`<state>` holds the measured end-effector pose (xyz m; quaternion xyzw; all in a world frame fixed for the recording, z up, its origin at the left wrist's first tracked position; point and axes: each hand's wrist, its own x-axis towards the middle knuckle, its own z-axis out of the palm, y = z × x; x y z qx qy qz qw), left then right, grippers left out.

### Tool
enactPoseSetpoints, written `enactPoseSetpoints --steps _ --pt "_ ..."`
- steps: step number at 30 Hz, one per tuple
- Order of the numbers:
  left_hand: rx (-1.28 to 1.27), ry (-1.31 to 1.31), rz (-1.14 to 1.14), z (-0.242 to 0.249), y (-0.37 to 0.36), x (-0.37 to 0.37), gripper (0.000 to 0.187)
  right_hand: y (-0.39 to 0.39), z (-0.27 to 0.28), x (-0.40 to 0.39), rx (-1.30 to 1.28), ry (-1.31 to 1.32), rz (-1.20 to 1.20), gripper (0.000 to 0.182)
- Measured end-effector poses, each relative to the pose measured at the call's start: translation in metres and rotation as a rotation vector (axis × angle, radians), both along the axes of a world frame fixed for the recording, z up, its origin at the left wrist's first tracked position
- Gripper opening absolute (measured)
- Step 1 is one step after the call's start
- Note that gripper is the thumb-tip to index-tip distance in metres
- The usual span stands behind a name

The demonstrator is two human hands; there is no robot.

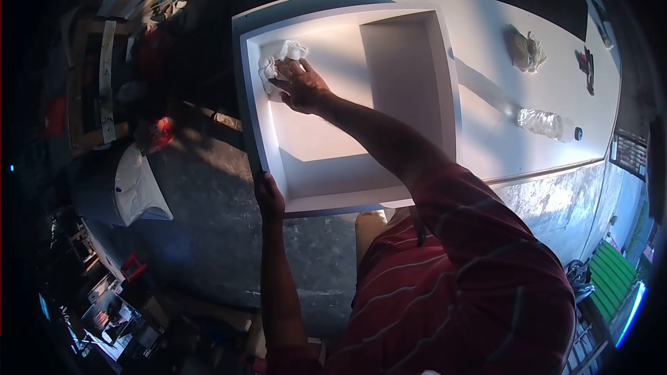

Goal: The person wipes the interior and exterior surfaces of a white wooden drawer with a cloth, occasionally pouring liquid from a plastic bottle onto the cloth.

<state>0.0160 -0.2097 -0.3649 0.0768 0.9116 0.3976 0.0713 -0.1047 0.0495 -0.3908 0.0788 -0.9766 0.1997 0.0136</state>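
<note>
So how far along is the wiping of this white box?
Done: cannot tell, the box looks evenly white. In hand: right hand presses a white cloth into the far inside corner while left hand grips the near edge. Left: whether other panels need wiping is unclear.

You stand over a dark, stained concrete floor point(208, 236); hard light rakes the white worktable point(486, 21), clutter crowds the dim left edge, green slats point(611, 274) lie at right

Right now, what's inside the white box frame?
Inside the white box frame: the right hand pressing a crumpled white cloth into the far left corner, plus an upright divider panel. The surface under hand and cloth is covered. The left hand grips the near edge.
</note>
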Motion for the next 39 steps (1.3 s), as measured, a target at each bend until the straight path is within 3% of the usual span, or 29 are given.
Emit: enactPoseSetpoints --steps 2,4,5,6,8,9,13,16,18,25,27,28,30,32,34,37,39 --pt "0.003 0.036 -0.013 0.001 0.002 0.000 0.037 0.045 -0.010 0.022 -0.045 0.135 -0.186 0.047" --pt "0.018 0.006 -0.009 -0.004 0.000 -0.001 0.036 0.114 0.005 0.054 0.180 0.082 -0.412 0.053" --pt "0.029 -0.025 -0.004 -0.005 -0.003 -0.001 0.036 0.150 -0.003 0.070 0.142 0.059 -0.534 0.054" --pt "0.021 -0.030 0.005 -0.005 -0.004 0.001 0.036 0.178 -0.044 0.087 0.080 0.195 -0.766 0.053" --pt "-0.002 0.023 -0.029 -0.007 -0.003 -0.003 0.035 0.193 -0.021 0.097 0.195 -0.037 -0.780 0.050" --pt "0.011 -0.013 -0.043 -0.009 -0.006 -0.004 0.034 0.183 -0.013 0.091 0.187 -0.056 -0.765 0.050" --pt "0.006 -0.058 -0.011 -0.003 -0.002 -0.004 0.032 0.086 -0.014 0.044 0.075 0.360 -0.394 0.045" --pt "0.021 -0.065 -0.002 0.002 0.000 -0.002 0.033 -0.013 -0.007 0.033 -0.204 0.263 -0.049 0.034" --pt "0.083 -0.043 0.009 -0.001 -0.001 -0.003 0.030 -0.052 0.000 0.053 -0.135 0.134 -0.048 0.026" --pt "0.117 -0.051 0.020 -0.007 -0.001 -0.005 0.033 -0.108 -0.003 0.170 -0.573 -0.028 0.235 0.033" --pt "0.103 -0.174 0.015 -0.011 -0.010 -0.006 0.040 -0.119 0.013 0.167 -1.478 -0.724 -0.325 0.034" --pt "0.101 -0.166 0.012 -0.015 -0.012 -0.007 0.040 -0.121 0.017 0.155 -1.482 -0.716 -0.322 0.034" --pt "0.297 -0.228 0.102 -0.010 -0.004 -0.003 0.043 -0.122 0.030 0.118 -1.765 -0.393 -0.550 0.038" --pt "0.278 -0.236 0.094 -0.012 -0.008 0.000 0.045 -0.118 0.015 0.052 -1.341 0.005 -0.534 0.045" --pt "0.249 -0.239 0.060 -0.014 -0.011 -0.003 0.050 -0.093 0.016 -0.012 -1.043 -0.015 -0.590 0.054" --pt "0.226 -0.281 0.025 -0.008 -0.014 -0.004 0.052 -0.105 0.019 -0.017 -0.847 0.158 -0.611 0.058" --pt "0.238 -0.287 0.017 -0.004 -0.008 -0.007 0.053 -0.114 0.017 0.031 -0.895 0.033 -0.456 0.063"
